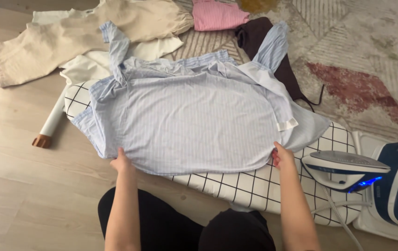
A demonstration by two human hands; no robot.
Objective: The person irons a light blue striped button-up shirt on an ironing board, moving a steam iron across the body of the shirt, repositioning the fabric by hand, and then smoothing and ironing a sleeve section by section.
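Pale blue striped cotton shirt (185, 123) lies spread across the grid-patterned ironing board (264, 186), its long axis running left to right. The left hand (121, 162) and right hand (282, 155) each pinch its near hem, equally close, with the blue steam iron (343, 169) just beside the right.

1. The striped shirt (185, 125) is thin, soft, matt cloth.
2. The ironing board (264, 186) has a matt checked fabric cover.
3. The iron (343, 169) is glossy plastic.
4. The floor (17, 186) is smooth wood.
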